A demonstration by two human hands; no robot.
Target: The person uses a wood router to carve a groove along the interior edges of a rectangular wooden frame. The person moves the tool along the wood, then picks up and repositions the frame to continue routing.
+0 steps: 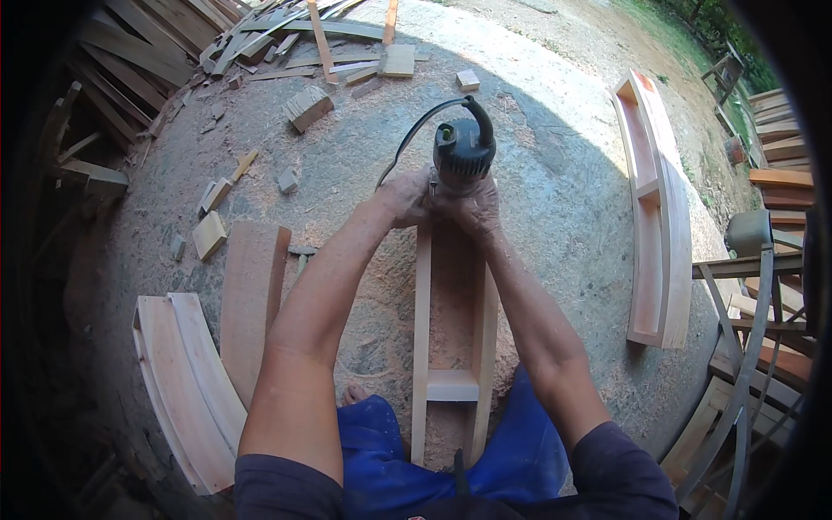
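A dark power tool with a cord (464, 147), apparently a router, stands at the far end of a long pale wooden frame (423, 303) that runs between my legs. My left hand (405, 198) grips the tool's left side, fingers wrapped and partly hidden. Opposite it, my right hand (472, 208) is closed on the tool's right side. Inside the frame, near me, is a short crosspiece (452, 385). The cutting end of the tool is hidden by my hands.
A second wooden frame (650, 269) lies right. Planks (247, 321) and stacked boards (186, 390) lie left, with a hammer (302, 250) partly behind my arm. Offcuts (308, 108) and sawdust are on the concrete floor (355, 147). Lumber piles and a metal stand (750, 347) edge the workspace.
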